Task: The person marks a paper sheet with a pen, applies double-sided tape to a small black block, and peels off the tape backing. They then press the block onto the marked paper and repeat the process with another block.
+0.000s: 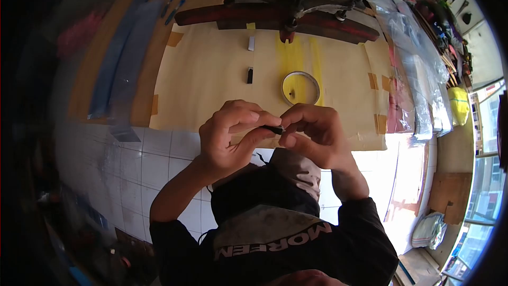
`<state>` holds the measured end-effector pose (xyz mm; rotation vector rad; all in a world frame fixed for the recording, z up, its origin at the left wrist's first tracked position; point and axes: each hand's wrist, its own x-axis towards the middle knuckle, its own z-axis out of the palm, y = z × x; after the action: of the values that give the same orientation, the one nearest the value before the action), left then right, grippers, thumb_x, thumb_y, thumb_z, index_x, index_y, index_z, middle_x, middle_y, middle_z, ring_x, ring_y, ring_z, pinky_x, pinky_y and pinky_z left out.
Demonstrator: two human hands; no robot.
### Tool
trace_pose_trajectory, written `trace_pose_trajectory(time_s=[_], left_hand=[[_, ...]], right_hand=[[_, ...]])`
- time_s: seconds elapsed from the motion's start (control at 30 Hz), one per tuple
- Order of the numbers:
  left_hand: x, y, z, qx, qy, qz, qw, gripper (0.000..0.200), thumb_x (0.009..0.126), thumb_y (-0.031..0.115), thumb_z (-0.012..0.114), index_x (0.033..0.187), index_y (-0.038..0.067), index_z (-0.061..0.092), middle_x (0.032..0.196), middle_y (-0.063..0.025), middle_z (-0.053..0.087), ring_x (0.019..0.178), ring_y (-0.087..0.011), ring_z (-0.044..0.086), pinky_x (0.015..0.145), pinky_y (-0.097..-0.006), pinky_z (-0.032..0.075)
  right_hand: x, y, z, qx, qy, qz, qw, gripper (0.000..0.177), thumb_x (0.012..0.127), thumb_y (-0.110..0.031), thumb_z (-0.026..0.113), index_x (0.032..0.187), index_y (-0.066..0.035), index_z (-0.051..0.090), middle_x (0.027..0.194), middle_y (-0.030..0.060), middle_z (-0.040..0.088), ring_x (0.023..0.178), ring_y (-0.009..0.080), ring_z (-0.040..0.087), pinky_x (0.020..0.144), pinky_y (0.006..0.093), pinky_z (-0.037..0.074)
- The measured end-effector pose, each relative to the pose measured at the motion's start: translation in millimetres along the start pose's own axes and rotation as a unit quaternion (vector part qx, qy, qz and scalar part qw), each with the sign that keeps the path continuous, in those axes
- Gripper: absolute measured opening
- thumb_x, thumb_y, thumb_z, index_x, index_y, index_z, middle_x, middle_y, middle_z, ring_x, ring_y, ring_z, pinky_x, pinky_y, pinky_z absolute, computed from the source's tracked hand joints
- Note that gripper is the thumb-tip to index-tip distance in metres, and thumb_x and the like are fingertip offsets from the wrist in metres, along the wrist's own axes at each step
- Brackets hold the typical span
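Note:
A small black piece (273, 128), too small to identify further, is pinched between the fingertips of both hands just off the near edge of the table. My left hand (231, 130) has thumb and index finger closed on its left end. At the other end, my right hand (315, 133) closes its thumb and index finger on it. Beyond the hands, a round shallow ring or lid (317, 86) lies on brown paper (206, 74) over yellow streaks. A small black block (250, 75) and a light grey block (251, 43) lie farther back on the paper.
A dark metal frame with a reddish curved bar (211, 15) spans the back of the table. Blue pens (174, 11) lie at the back left. Clear plastic sheeting (418, 58) covers the right side, near a yellow bag (458, 106). White floor tiles (156, 161) show below.

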<state>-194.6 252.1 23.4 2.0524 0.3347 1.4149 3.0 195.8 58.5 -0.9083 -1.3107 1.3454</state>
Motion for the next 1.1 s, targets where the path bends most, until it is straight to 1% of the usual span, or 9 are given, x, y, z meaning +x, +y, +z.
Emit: trace_pose_trajectory(time_s=[0.23,0.47,0.53,0.57,0.63,0.67,0.8,0.87,1.1], left_hand=[[8.7,3.8,-20.6,0.105,-0.07,0.07,0.99,0.053,0.075,-0.009,0.076,0.116,0.009,0.047,0.095,-0.0103,0.072,0.083,-0.0231,0.067,0.074,-0.0324,0.053],[-4.7,7.5,-13.4,0.099,-0.077,0.064,0.99,0.053,0.081,-0.006,0.073,0.123,0.011,0.046,0.098,-0.0141,0.07,0.09,-0.0267,0.067,0.079,-0.0372,0.054],[-3.7,24.8,-5.5,0.371,0.003,0.102,0.923,0.048,0.079,-0.003,0.076,0.119,0.009,0.053,0.102,-0.0136,0.069,0.09,-0.027,0.066,0.079,-0.0394,0.055],[-2.2,28.1,-6.1,0.37,0.003,0.102,0.923,0.048,0.079,-0.003,0.076,0.119,0.009,0.053,0.102,-0.0136,0.069,0.09,-0.027,0.066,0.079,-0.0394,0.055],[-2.0,32.7,-6.8,0.241,-0.14,0.108,0.954,0.042,0.076,0.004,0.079,0.115,0.005,0.063,0.112,-0.0114,0.064,0.086,-0.0244,0.067,0.076,-0.0358,0.055],[-6.4,32.3,-4.6,0.232,-0.131,0.106,0.958,0.032,0.075,0.005,0.079,0.105,0.004,0.069,0.108,-0.0115,0.065,0.086,-0.0234,0.068,0.072,-0.034,0.057],[-7.1,34.9,-5.4,0.203,-0.135,0.111,0.963,0.03,0.074,0.004,0.079,0.103,0.003,0.07,0.106,-0.0121,0.067,0.084,-0.0231,0.069,0.066,-0.0313,0.058],[-6.7,40.8,-3.1,0.195,-0.109,0.075,0.972,0.025,0.069,0.0,0.082,0.089,0.004,0.068,0.089,-0.012,0.071,0.071,-0.0236,0.071,0.057,-0.0301,0.057],[-16.4,23.6,-2.2,0.063,-0.047,-0.009,0.997,0.021,0.072,-0.005,0.078,0.087,0.007,0.068,0.085,-0.0079,0.071,0.073,-0.0204,0.071,0.061,-0.0292,0.058]], right_hand=[[4.3,1.3,0.1,-0.054,-0.017,0.018,0.998,0.008,0.087,-0.002,0.069,0.09,0.005,0.07,0.08,0.0098,0.07,0.077,0.0135,0.069,0.069,0.0275,0.053],[2.4,2.7,-8.6,-0.203,-0.068,-0.126,0.969,0.007,0.08,0.002,0.068,0.087,0.002,0.07,0.078,0.0111,0.068,0.067,0.0208,0.068,0.061,0.0296,0.052],[0.4,2.7,-7.6,-0.251,-0.055,-0.152,0.954,0.008,0.078,0.002,0.068,0.085,0.0,0.069,0.078,0.0102,0.068,0.067,0.0219,0.067,0.06,0.03,0.05],[-0.8,4.8,-4.8,-0.247,-0.052,-0.153,0.956,0.007,0.076,0.002,0.068,0.083,-0.001,0.068,0.076,0.0104,0.066,0.065,0.0233,0.066,0.058,0.0311,0.049],[-2.5,7.7,-2.8,-0.24,-0.051,-0.152,0.957,0.007,0.074,0.001,0.068,0.08,-0.002,0.067,0.075,0.0105,0.065,0.064,0.0247,0.065,0.056,0.0322,0.048],[-3.3,9.0,-2.2,-0.264,-0.06,-0.174,0.947,0.006,0.074,0.001,0.066,0.08,0.0,0.066,0.073,0.0107,0.064,0.06,0.0239,0.064,0.054,0.0318,0.048],[-6.0,12.0,-6.6,-0.261,-0.09,-0.202,0.94,0.006,0.073,0.002,0.066,0.079,0.001,0.066,0.07,0.0102,0.061,0.055,0.0226,0.062,0.05,0.0315,0.047],[-6.9,12.5,-6.9,-0.217,-0.102,-0.186,0.953,0.008,0.074,0.004,0.066,0.081,0.001,0.067,0.071,0.0098,0.062,0.055,0.0206,0.061,0.05,0.0298,0.046],[-3.0,22.1,-1.0,-0.14,-0.1,-0.141,0.975,0.007,0.077,0.006,0.061,0.08,0.001,0.066,0.074,0.0102,0.064,0.06,0.0168,0.061,0.055,0.0276,0.046]])
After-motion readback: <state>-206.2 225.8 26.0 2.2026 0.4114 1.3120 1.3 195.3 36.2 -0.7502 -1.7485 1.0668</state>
